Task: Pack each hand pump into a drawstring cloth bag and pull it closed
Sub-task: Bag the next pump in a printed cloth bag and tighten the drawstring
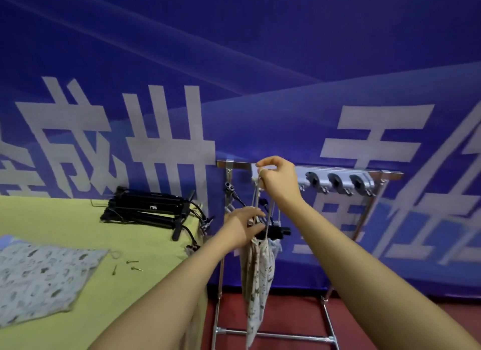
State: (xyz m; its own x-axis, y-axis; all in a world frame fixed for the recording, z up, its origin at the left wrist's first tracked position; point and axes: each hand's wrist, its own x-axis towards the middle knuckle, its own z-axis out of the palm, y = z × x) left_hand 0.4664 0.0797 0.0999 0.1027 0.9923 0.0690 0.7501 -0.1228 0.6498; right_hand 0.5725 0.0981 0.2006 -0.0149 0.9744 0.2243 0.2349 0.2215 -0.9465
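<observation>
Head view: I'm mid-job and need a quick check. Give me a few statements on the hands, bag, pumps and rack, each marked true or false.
1. The right hand pinches the drawstring up by the rack's top bar. True.
2. The left hand rests flat on the table. False: it grips the neck of the hanging cloth bag.
3. Black hand pumps lie piled on the yellow table. True.
4. The spare bags hang on the rack. False: they lie flat on the table.
</observation>
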